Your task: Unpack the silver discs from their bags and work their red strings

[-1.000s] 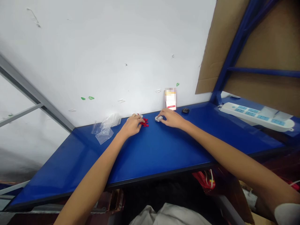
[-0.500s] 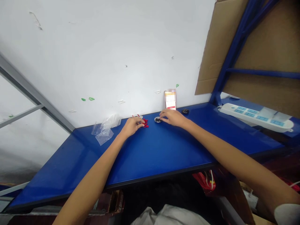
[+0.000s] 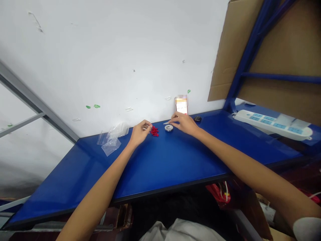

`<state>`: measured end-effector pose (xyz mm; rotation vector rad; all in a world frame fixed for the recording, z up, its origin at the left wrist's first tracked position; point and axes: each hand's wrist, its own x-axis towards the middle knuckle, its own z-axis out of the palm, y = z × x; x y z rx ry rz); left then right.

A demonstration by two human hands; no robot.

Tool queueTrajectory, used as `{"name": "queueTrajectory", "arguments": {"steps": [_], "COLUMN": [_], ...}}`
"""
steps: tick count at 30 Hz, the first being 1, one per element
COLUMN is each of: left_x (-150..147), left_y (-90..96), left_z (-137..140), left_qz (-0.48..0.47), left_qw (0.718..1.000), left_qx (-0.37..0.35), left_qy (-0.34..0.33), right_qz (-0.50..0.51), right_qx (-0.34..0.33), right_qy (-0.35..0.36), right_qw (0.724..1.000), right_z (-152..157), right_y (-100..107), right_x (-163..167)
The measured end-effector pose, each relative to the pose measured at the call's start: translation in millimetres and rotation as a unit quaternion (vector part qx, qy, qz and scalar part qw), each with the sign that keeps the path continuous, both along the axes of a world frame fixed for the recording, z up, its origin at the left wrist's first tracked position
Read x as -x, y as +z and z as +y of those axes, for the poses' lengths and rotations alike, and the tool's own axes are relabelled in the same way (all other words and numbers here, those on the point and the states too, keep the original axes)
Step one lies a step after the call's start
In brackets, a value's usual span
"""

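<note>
My left hand (image 3: 140, 133) is at the left side of a small pile of red pieces (image 3: 154, 131), its thumb and index finger pinched together at the pile's edge. What they pinch, if anything, is too small to make out. A small round silvery dish (image 3: 169, 128) sits on the blue table (image 3: 160, 164) just right of the pile, with something small inside it. My right hand (image 3: 185, 124) hovers by the dish's back right side. Its closed fingertips hold a small thin pale piece (image 3: 166, 124), seen almost edge-on above the dish's rear rim.
A phone (image 3: 181, 104) leans upright against the white wall behind my right hand. Beside it lies a small black object (image 3: 197, 119). Clear plastic bags (image 3: 111, 145) lie at the left. A white power strip (image 3: 273, 125) is at the far right, near a blue metal frame (image 3: 247, 50).
My right hand has risen slightly off the dish with the thin pale piece, uncovering the dish. My left hand has drawn back a little to the left from the red pile.
</note>
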<state>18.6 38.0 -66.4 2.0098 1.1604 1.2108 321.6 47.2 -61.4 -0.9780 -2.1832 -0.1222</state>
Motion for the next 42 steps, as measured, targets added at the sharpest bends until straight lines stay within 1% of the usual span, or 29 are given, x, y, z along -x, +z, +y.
{"name": "queueTrajectory", "arguments": {"steps": [2,4,6,8,11,15,17,20,22,26,30,32,35,39,42], "left_x": [-3,-6,-9,-10,-10,-11,-14,-21,-25,-29,-29,-28,-28,-28,-28], "left_y": [2.6,4.6,5.7,6.3,6.7,6.8,6.5,5.1,4.0,2.9,2.9,2.2,0.1,-2.3,-1.7], "left_z": [-2,-4,-6,-8,-9,-10,-13,-20,-24,-28,-28,-27,-25,-23,-25], "left_qz": [-0.082,-0.138,-0.162,-0.167,-0.146,-0.066,-0.039,-0.031,-0.025,0.011,0.041,0.041,0.015,-0.021,-0.014], "left_qw": [0.996,0.987,0.98,0.978,0.983,0.995,0.997,0.998,0.999,0.999,0.997,0.997,0.999,1.0,0.999], "left_qx": [0.031,0.071,0.098,0.107,0.095,0.048,0.026,0.013,0.003,-0.04,-0.067,-0.062,-0.043,-0.018,-0.029], "left_qy": [-0.021,-0.044,-0.058,-0.062,-0.061,-0.062,-0.058,-0.049,-0.039,-0.015,0.0,0.004,0.012,-0.005,-0.002], "right_qz": [0.014,0.025,0.032,0.029,0.021,0.049,0.078,0.128,0.154,0.163,0.13,0.113,0.097,0.089,0.089], "right_qx": [-0.005,0.005,0.025,0.042,0.055,0.087,0.116,0.157,0.17,0.149,0.117,0.1,0.08,0.074,0.069], "right_qy": [-0.005,-0.018,-0.026,-0.017,0.016,0.04,0.061,0.108,0.13,0.137,0.127,0.118,0.111,0.106,0.104], "right_qw": [1.0,1.0,0.999,0.999,0.998,0.994,0.988,0.973,0.965,0.965,0.977,0.982,0.986,0.988,0.988], "right_z": [-1,-2,-4,-7,-12,-16,-16,-15,-15,-18,-22,-24,-26,-28,-28], "right_y": [0,0,-1,-2,-3,-4,-6,-10,-12,-14,-12,-10,-8,-8,-8], "right_x": [1,3,5,9,16,23,25,27,28,33,35,35,35,35,36]}}
